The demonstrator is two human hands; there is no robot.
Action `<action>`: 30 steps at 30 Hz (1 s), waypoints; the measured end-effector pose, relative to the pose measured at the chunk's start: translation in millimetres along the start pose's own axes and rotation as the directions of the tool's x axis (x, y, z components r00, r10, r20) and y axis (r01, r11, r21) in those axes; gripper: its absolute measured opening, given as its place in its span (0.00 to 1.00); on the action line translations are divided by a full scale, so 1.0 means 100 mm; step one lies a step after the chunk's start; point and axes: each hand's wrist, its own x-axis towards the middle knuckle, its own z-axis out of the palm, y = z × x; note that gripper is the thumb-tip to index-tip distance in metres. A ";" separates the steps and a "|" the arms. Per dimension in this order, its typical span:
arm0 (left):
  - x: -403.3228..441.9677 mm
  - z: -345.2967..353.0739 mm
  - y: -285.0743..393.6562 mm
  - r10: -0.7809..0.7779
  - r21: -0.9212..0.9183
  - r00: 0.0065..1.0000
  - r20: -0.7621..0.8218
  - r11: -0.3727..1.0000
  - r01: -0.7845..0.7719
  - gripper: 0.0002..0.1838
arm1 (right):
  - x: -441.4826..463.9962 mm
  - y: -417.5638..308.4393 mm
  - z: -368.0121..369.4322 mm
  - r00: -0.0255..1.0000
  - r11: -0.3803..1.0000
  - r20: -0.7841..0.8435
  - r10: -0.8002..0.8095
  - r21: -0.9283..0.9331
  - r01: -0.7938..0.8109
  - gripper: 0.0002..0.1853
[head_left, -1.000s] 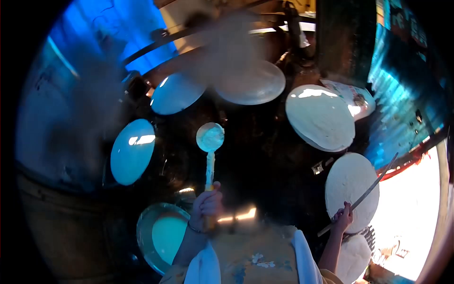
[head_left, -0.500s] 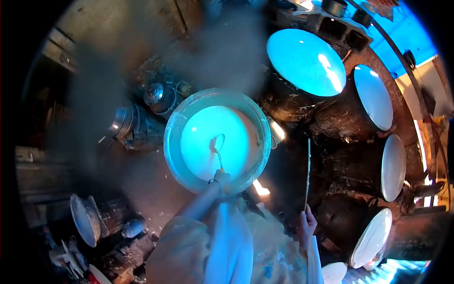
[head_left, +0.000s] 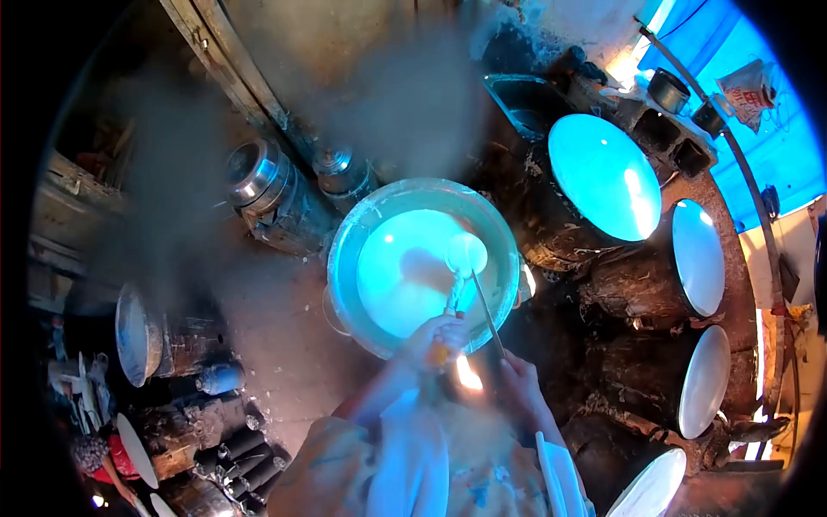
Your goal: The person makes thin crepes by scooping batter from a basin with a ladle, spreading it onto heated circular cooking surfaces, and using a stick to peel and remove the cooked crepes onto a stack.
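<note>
A large round tub (head_left: pixel 340 302) of pale liquid stands in front of me. My left hand (head_left: pixel 439 340) is closed on the handle of a ladle (head_left: pixel 466 253), whose round bowl is held over the liquid, on the right side of the tub. In my right hand (head_left: pixel 519 376) is a thin stick (head_left: pixel 488 319); its far tip meets or nearly meets the ladle's bowl. Light haze blurs parts of the view.
Several drum-like stoves with pale round tops, one a bright disc (head_left: pixel 605 177), line the right. Metal pots (head_left: pixel 254 170) stand at upper left. A person in red (head_left: pixel 119 457) is at lower left, near dark logs (head_left: pixel 245 461).
The view has swung from the round tops to the tub. The ladle was in the liquid half a second ago and is now raised. My right hand and stick have moved left to the ladle.
</note>
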 end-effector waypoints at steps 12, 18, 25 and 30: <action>-0.70 1.43 -0.78 0.367 0.702 0.871 0.327 0.523 -0.484 0.10 | -0.22 -1.13 0.29 0.760 0.736 0.116 -0.640 -0.190 0.649 0.19; -1.08 1.65 -0.56 0.270 0.642 0.787 0.555 0.462 -0.612 0.14 | -0.19 -1.32 0.34 0.468 0.396 0.198 -0.861 -0.314 0.863 0.20; -1.18 1.10 -0.08 0.206 0.157 0.922 0.329 0.951 -0.268 0.10 | -0.08 -1.17 0.55 0.512 0.477 0.132 -0.849 -0.229 0.849 0.20; -1.15 0.55 0.13 0.145 0.224 0.938 0.316 0.949 -0.222 0.11 | 0.21 -0.93 0.37 0.622 0.538 0.148 -0.769 -0.376 0.754 0.21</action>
